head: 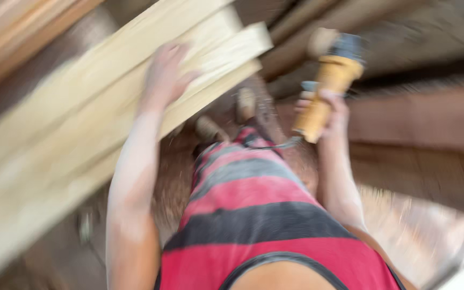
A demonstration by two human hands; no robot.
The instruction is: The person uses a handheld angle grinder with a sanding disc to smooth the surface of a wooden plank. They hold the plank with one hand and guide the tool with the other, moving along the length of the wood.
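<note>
Item one: pale wooden planks (pixel 81 123), a stack of long boards lying slantwise, their sawn ends pointing up and to the right. The picture is heavily blurred by motion, so grain and edges smear.

Item two: left hand (pixel 165 72), laid flat on top of the planks near their sawn ends, fingers spread over the upper board; whether it grips an edge cannot be told through the blur.

Item three: right hand (pixel 323 110), to the right of the planks and clear of them, closed around the handle of a yellow power tool (pixel 328 80). The tool stands roughly upright, its darker blue-grey head above the hand, a thin cord (pixel 275 144) trailing from its lower end.

Item four: red-and-grey striped shirt (pixel 259 215), worn by the person, below the planks' ends and between both arms.

Item five: sawdust-strewn floor (pixel 404 220), right of the shirt, with darker timber (pixel 420 118) lying beyond the tool.
</note>
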